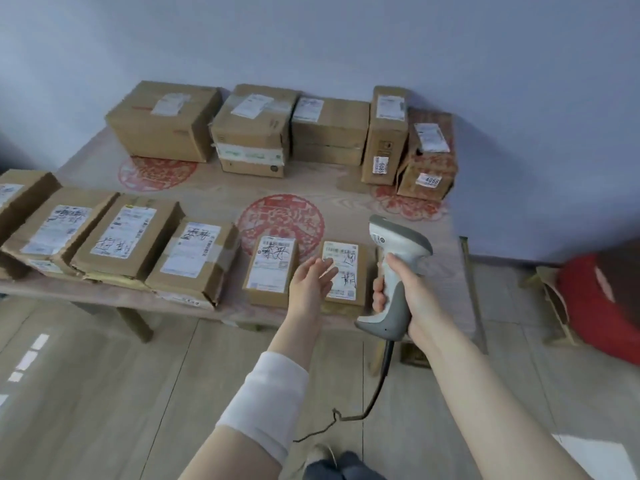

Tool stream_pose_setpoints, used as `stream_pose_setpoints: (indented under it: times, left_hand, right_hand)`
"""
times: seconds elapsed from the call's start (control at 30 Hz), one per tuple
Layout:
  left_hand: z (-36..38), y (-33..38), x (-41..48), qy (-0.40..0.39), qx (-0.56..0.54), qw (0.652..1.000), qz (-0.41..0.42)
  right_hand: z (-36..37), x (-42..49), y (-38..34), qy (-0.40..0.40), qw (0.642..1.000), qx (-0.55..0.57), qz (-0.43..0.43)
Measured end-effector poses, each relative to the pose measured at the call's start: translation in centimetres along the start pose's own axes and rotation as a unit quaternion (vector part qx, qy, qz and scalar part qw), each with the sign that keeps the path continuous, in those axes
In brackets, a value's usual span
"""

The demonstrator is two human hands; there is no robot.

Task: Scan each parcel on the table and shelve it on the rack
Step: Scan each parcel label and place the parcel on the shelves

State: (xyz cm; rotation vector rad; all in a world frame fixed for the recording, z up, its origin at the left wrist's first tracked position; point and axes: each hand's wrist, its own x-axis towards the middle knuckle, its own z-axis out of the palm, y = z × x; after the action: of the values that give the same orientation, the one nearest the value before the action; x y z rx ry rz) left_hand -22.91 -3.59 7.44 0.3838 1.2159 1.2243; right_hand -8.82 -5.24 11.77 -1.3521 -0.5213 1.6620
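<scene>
One small parcel (pixel 343 271) at the counter's (pixel 214 192) near edge looks light and stiff to us, best pinched across its short sides by our released left grip (pixel 311 278), while our right grip (pixel 405 292) clenches the scanner (pixel 394 268).

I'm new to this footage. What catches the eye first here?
The grey scanner gripped in the right hand, front and centre. The open left hand reaches over a small parcel at the table's near edge. Cardboard boxes line the back, by the wall.
</scene>
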Motion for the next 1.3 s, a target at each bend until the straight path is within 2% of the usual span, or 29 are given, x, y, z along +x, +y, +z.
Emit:
stream_pose_setpoints:
  times: [0.1,0.3,0.37,0.47,0.57,0.77,0.9,1.0,1.17,1.3]
  left_hand:
    - [3.0,-2.6,0.6,-0.044,0.081,0.996,-0.019]
    - [7.2,-6.6,1.5,-0.055,0.245,0.967,-0.041]
    - [8.0,-7.8,2.4,-0.041,0.301,0.953,-0.024]
    - [9.2,-9.6,3.8,0.007,0.409,0.912,0.029]
    - [10.4,-11.2,5.3,0.034,0.447,0.893,0.048]
    - [10.5,-14.3,6.8,0.108,0.422,0.9,-0.035]
    - [10.6,-15.1,6.7,0.125,0.345,0.929,-0.037]
    - [10.7,-15.7,5.9,0.107,0.306,0.946,-0.021]
    - [10.9,-14.3,5.1,0.029,0.185,0.982,-0.038]
    - [12.2,-10.8,4.4,-0.048,0.162,0.984,-0.051]
  right_hand:
    - [-4.3,0.4,-0.4,0.04,0.999,0.009,-0.008]
    - [-11.1,2.5,-1.4,0.115,0.993,-0.022,0.018]
    - [-12.8,3.9,-1.2,0.134,0.99,-0.043,0.026]
    - [-14.5,6.2,-0.4,0.157,0.983,-0.08,0.052]
    - [-15.4,8.6,1.0,0.169,0.976,-0.115,0.072]
    - [-16.1,11.6,3.2,0.175,0.979,-0.067,0.075]
    - [-16.2,12.3,3.5,0.169,0.98,-0.078,0.073]
    - [-16.6,12.0,3.2,0.171,0.979,-0.083,0.066]
    - [-18.0,10.5,0.5,0.137,0.985,-0.082,0.061]
    - [-17.6,8.1,-2.9,0.092,0.994,-0.058,-0.008]
